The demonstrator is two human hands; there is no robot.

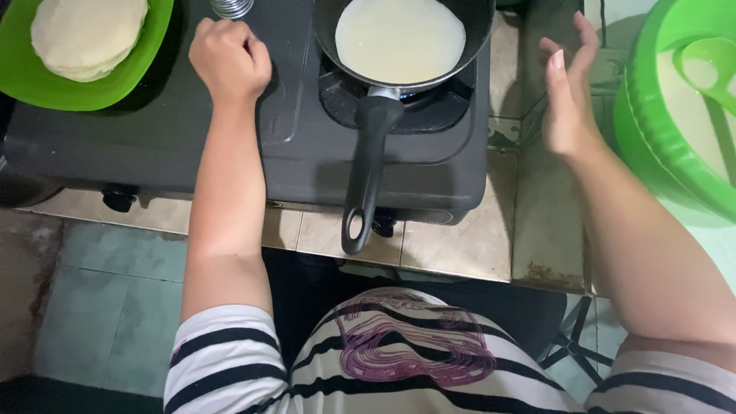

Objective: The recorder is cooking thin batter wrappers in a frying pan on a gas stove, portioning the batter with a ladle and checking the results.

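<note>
Fingers of the left hand point(228, 57) are curled into a loose fist, knuckles down on the black top of the gas stove point(176, 138); nothing shows inside the fist, and whether it grips anything cannot be told. It rests between the two burners, just below a coiled metal piece point(232, 7) at the picture's upper edge. Fingers of the right hand point(569, 92) are spread and slightly bent, palm turned inward, holding nothing; the hand hovers over the tiled counter point(483, 238) to the right of the stove, between the stove and a large green basin point(652, 130).

On the right burner sits a black frying pan point(479, 31), its long black handle point(366, 176) pointing toward the person and reaching past the stove's front edge. A thin round pale crepe point(400, 38) covers the pan's bottom. Neither hand touches the pan or its handle.

Left of the fist, a green plate point(149, 46) rests on the stove's left side and carries a stack of cooked crepes point(86, 34). The basin on the right holds pale batter point(690, 115) with a green ladle point(709, 65) lying in it. Black stove knobs point(119, 198) face the person, who wears a black-and-white striped shirt point(383, 360).
</note>
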